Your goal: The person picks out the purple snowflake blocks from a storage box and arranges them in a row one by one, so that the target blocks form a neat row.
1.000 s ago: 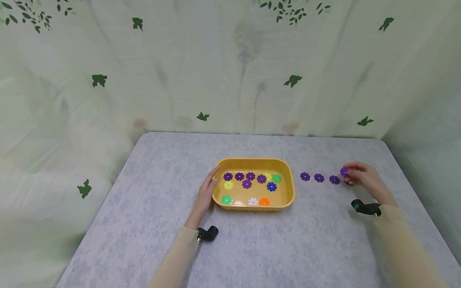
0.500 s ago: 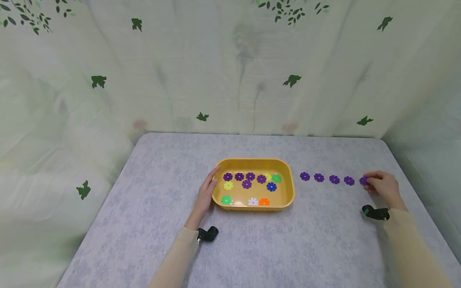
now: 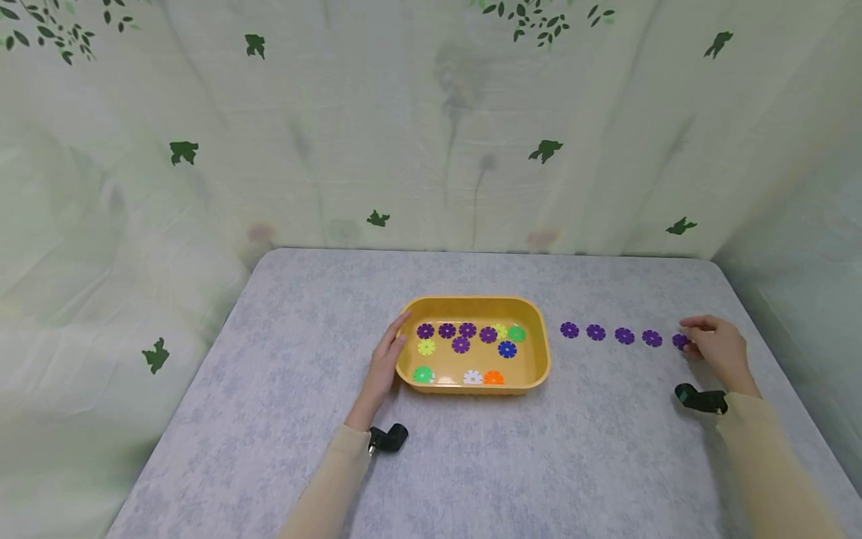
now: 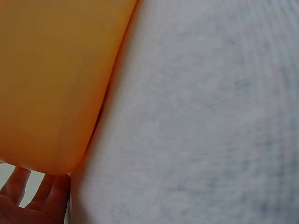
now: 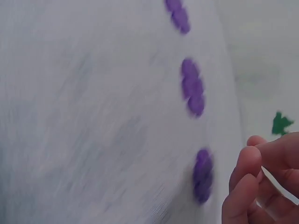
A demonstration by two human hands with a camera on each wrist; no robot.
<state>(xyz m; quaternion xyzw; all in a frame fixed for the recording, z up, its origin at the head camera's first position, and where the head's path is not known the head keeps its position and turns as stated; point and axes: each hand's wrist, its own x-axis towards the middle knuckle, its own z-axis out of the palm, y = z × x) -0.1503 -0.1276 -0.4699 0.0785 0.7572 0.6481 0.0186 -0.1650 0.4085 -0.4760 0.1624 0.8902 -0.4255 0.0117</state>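
The left arm reaches forward, its left hand (image 3: 384, 365) laid against the left end of the yellow tray (image 3: 471, 308), fingers straight, not clasped round it. The right hand (image 3: 722, 350) hangs over the counter (image 3: 539, 464) with loosely curled fingers, its grip holding nothing. Just beside its fingertips, a purple flower disc (image 3: 679, 341) lies rightmost in a row of five.

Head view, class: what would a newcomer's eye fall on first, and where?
First, probably, the yellow tray near the middle of the table, holding colourful discs, with the left hand against its left side. Then the five purple discs in a row to the tray's right, the right hand beside the last one.
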